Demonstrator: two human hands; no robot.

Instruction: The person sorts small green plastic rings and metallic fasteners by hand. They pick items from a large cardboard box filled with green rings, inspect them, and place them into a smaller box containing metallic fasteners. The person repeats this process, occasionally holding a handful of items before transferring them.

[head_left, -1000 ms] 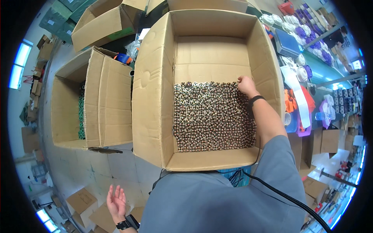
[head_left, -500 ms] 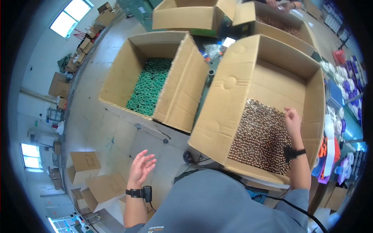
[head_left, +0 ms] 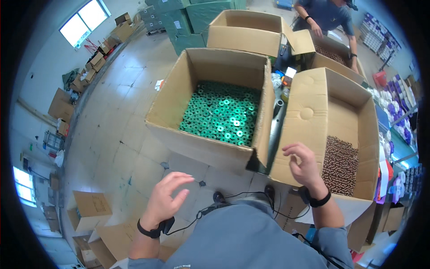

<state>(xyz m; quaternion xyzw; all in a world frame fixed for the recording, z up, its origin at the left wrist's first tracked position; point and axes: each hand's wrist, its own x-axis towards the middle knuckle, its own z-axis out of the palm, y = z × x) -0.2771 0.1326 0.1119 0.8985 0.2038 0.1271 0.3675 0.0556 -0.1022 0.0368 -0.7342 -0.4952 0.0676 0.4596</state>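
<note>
My left hand [head_left: 168, 196] is held in the air below the near side of a cardboard box, its fingers stretched and the thumb apart, with nothing in it. Over the flap of another box, my right hand [head_left: 303, 164] hovers with loosely bent, parted fingers and nothing visible in them. The left cardboard box [head_left: 201, 141] holds a layer of green round pieces [head_left: 219, 112] with holes in the middle. In the right cardboard box [head_left: 306, 121], small shiny brown pieces [head_left: 340, 166] fill the near part; their exact kind is too small to tell.
Between the boxes runs a dark surface with a metal tube [head_left: 278, 106]. Another open box [head_left: 244, 39] stands behind. At the far right a co-worker [head_left: 329, 20] reaches into a box of brown pieces. Empty cartons [head_left: 96, 208] lie at lower left. A cable [head_left: 197, 218] hangs near my feet.
My right hand has come out of the box of brown pieces and moved left over its flap. My left hand has risen slightly. The view has shifted toward the green pieces.
</note>
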